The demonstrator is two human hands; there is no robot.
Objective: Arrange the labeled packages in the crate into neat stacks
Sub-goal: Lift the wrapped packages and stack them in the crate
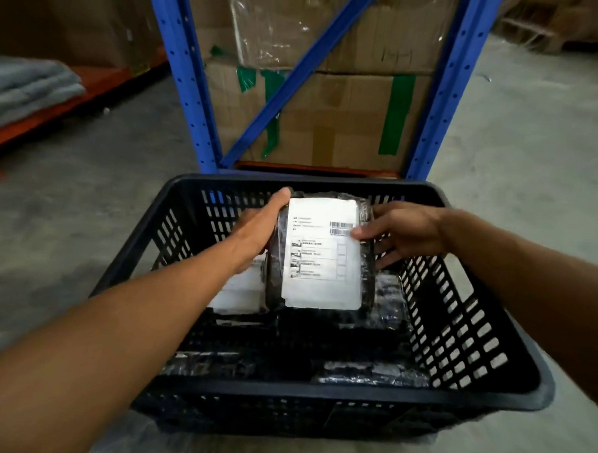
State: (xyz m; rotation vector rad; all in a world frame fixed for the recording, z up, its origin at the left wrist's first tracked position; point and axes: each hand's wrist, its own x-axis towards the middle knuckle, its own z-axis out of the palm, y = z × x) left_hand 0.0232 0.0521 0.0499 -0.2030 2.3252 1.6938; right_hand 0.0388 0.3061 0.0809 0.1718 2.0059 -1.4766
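Note:
A black slatted plastic crate (484,340) stands on the floor in front of me. Over its far half I hold a black-wrapped package with a large white label (323,258), label facing up. My left hand (256,231) grips its left edge, and my right hand (403,234) holds its right edge with the thumb on the barcode. Below it, another labeled package (240,289) lies at the left, partly hidden. Several more black shiny packages (370,371) lie on the crate's bottom near the front.
A blue metal rack (200,95) stands right behind the crate, loaded with taped cardboard boxes (346,125). Grey folded fabric (26,87) lies on an orange shelf at the left. Bare concrete floor (534,151) surrounds the crate.

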